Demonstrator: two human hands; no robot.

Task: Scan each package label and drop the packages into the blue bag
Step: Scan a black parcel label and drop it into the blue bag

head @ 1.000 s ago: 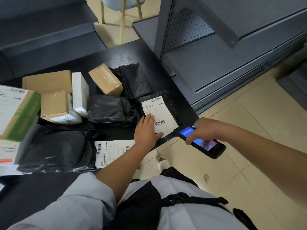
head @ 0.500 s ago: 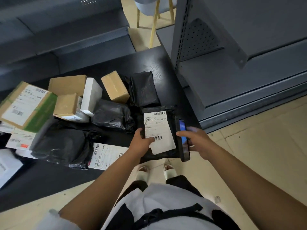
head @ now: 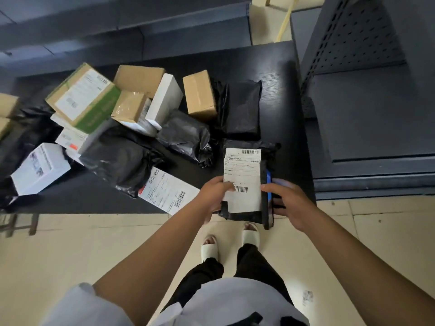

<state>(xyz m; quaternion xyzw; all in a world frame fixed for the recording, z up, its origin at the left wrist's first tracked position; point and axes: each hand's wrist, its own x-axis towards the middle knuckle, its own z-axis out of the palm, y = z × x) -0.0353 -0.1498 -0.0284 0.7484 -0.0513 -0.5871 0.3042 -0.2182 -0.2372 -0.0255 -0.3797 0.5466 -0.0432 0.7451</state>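
Observation:
A black poly-bag package (head: pixel 242 214) with a white shipping label (head: pixel 242 175) hangs over the front edge of the black table (head: pixel 282 95). My left hand (head: pixel 215 196) grips its left side, thumb on the label beside the lower barcode. My right hand (head: pixel 290 203) holds a black handheld scanner (head: pixel 267 196) on edge against the package's right side; its blue screen faces right. No blue bag is in view.
Several other packages lie on the table: brown cartons (head: pixel 199 95), a white box (head: pixel 164 100), a green-edged labelled carton (head: pixel 82 97), black poly bags (head: pixel 186 137), another labelled bag (head: pixel 168 190). Grey metal shelving (head: pixel 367 95) stands to the right. My feet (head: pixel 231 241) stand on beige floor tiles.
My left hand went from pressing flat on the label to gripping the package and pulling it toward the table edge. The scanner in my right hand moved in against the package's right side.

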